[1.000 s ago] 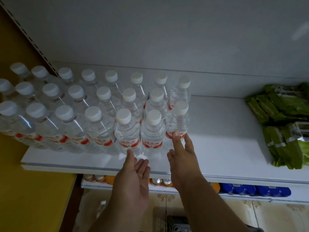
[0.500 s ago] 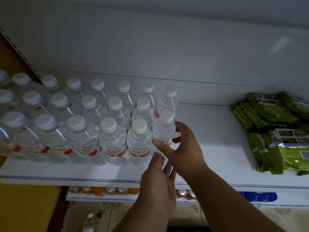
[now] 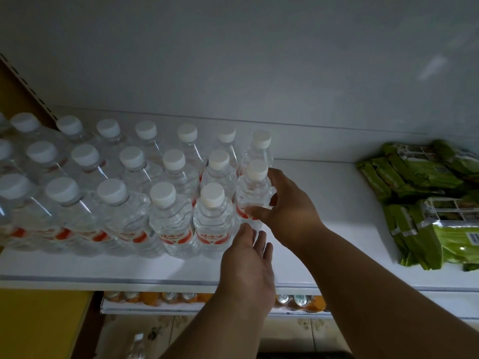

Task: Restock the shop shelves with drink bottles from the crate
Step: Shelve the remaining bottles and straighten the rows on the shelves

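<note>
— Right hand (image 3: 287, 211) holds the end water bottle (image 3: 252, 195) on the shelf (image 3: 324, 203), beside its row; left hand (image 3: 248, 260) is open, empty.

— Risk?

— I think a hard push could topple the neighbouring bottles (image 3: 168, 203).

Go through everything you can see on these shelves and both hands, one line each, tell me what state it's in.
Right hand: gripping the end bottle.
End bottle: capped, upright, middle row, held.
Left hand: fingers straight, near the front bottles, holding nothing.
Water bottles: capped, upright, in three rows.
Top shelf: bare between bottles and packets.
Green packets: piled, lying flat.
Cans: on the lower shelf.
</note>
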`<state>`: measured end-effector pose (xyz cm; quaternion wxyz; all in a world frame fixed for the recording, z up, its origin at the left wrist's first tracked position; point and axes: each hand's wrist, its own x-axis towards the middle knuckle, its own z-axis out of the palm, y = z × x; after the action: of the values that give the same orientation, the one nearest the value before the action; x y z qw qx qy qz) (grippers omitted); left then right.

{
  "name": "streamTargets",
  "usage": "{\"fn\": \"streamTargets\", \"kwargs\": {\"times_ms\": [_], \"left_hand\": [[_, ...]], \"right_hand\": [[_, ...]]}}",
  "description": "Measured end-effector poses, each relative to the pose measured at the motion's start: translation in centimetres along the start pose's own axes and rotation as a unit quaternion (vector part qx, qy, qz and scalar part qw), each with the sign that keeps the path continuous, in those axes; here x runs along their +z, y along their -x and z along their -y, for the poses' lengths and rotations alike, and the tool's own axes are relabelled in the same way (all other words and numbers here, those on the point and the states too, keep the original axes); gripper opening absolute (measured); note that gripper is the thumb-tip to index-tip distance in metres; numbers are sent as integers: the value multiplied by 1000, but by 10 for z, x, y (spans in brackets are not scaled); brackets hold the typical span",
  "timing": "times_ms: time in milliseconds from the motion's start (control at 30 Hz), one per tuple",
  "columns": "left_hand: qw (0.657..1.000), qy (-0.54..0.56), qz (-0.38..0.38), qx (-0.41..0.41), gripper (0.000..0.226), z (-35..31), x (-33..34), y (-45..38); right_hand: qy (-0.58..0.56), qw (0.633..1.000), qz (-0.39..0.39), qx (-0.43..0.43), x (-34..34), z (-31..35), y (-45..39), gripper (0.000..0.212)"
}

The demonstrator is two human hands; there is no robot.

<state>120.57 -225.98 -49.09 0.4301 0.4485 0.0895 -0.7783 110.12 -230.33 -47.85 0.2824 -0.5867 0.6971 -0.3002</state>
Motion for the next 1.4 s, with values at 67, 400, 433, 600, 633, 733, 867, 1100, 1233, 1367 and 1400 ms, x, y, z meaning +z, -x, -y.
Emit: {"fn": "streamTargets", "kwargs": {"times_ms": [67, 400, 433, 600, 633, 733, 867, 1100, 1233, 1367, 1400], "left_hand": [[999, -24, -8, 20, 34, 0, 1, -1], [993, -81, -4, 89, 49, 0, -3, -4], [992, -90, -2, 91, 48, -1, -3, -3], [996, -67, -19, 49, 29, -4, 1, 1], [997, -63, -21, 45, 17, -5, 1, 0], [998, -49, -27, 40, 6, -3, 1, -1], [999, -38, -23, 19, 15, -2, 2, -2], [1000, -23, -20, -3, 15, -2, 0, -6], [1000, -23, -13, 6, 14, -3, -1, -6], [999, -28, -15, 11, 14, -2, -2, -7], [1000, -27, -13, 8, 15, -2, -2, -6]], "right_hand": [[-2, 1000, -4, 0, 1, 1, -2, 75], [-62, 988, -140, 18, -15, 1, -5, 42], [-55, 985, -161, 17, -21, 4, -14, 33], [55, 997, -45, -5, -51, 22, -68, 43], [63, 998, -25, -6, -52, 24, -74, 49], [76, 997, -7, -1, -47, 23, -82, 53], [65, 997, -32, 1, -39, 18, -83, 48], [49, 997, -54, -12, -28, 21, -88, 47], [54, 997, -47, -10, -30, 19, -89, 47], [40, 999, -30, -10, -33, 18, -92, 46], [38, 999, -33, -9, -33, 18, -92, 46]]}}
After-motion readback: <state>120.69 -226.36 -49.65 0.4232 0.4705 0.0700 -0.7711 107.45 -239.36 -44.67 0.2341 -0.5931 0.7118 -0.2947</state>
